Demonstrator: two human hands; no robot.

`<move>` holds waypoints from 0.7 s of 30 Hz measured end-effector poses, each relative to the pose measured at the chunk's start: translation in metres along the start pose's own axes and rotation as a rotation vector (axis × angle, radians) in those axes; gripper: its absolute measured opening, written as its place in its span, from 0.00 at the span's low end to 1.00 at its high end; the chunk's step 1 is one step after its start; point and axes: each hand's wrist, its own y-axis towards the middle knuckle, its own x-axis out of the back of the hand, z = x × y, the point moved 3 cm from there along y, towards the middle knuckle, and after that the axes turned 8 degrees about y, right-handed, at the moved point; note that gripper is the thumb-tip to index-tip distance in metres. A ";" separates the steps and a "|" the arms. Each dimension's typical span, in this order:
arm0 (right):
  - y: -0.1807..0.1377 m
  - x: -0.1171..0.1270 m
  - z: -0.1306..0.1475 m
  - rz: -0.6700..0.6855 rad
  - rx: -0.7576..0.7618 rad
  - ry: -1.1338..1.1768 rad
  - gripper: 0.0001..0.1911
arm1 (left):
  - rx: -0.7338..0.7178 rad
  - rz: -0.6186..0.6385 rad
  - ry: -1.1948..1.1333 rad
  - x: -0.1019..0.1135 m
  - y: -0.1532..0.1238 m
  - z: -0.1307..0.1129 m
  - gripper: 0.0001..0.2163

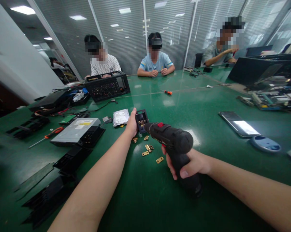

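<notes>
My right hand (184, 167) is wrapped round the grip of a black cordless drill (174, 137) with red details, its nose pointing left. At that nose is a small dark box-like part (142, 118) with brass-coloured pieces in it, and my left hand (133, 124) grips its left side. Whether the bit touches the part cannot be made out. On the table below lie brass plates (159, 160) and a small heap of brass screws (149, 148). A hard drive (120, 117) with a white label lies just left of my left hand.
A silver optical drive (74, 130), an orange screwdriver (54, 132) and black plastic parts (73, 158) lie at left. A black computer case (108, 85) stands behind. At right are a phone (238, 124) and a blue oval object (265, 143). Three people sit across the green table (196, 100).
</notes>
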 end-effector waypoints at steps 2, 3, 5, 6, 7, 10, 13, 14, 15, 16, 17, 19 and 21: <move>0.000 0.000 0.000 -0.002 -0.005 0.002 0.47 | 0.002 -0.004 -0.015 0.000 0.000 0.000 0.35; 0.000 0.000 -0.001 -0.004 -0.006 0.009 0.47 | 0.001 -0.008 -0.027 -0.001 0.001 0.000 0.34; 0.000 0.000 -0.001 -0.006 -0.006 0.029 0.48 | -0.010 -0.018 -0.045 -0.001 0.002 0.001 0.33; 0.000 0.000 -0.002 -0.007 -0.007 0.039 0.48 | -0.018 -0.022 -0.048 -0.001 0.002 0.001 0.32; 0.000 0.000 -0.002 -0.007 -0.008 0.048 0.48 | -0.026 -0.025 -0.048 -0.001 0.003 0.001 0.32; -0.001 0.000 -0.002 -0.012 -0.014 0.057 0.48 | -0.042 -0.022 -0.036 0.000 0.005 0.002 0.30; -0.002 0.000 -0.001 -0.011 -0.019 0.050 0.47 | -0.039 -0.010 -0.017 0.001 0.005 0.003 0.31; -0.002 0.000 0.000 -0.009 -0.018 0.047 0.47 | -0.038 -0.007 -0.015 0.001 0.006 0.003 0.31; -0.002 0.000 0.000 -0.007 -0.015 0.045 0.47 | -0.038 -0.005 -0.017 0.001 0.006 0.003 0.32; -0.002 0.000 0.000 -0.007 -0.011 0.043 0.46 | -0.038 -0.005 -0.022 0.001 0.006 0.003 0.32; -0.002 0.000 0.001 -0.008 -0.008 0.042 0.46 | -0.037 -0.007 -0.028 0.001 0.006 0.003 0.32; -0.002 0.001 0.000 -0.010 -0.009 0.039 0.46 | -0.038 -0.011 -0.034 0.001 0.006 0.003 0.32; -0.002 0.002 -0.001 -0.008 -0.009 0.041 0.47 | -0.036 -0.014 -0.028 0.000 0.006 0.003 0.32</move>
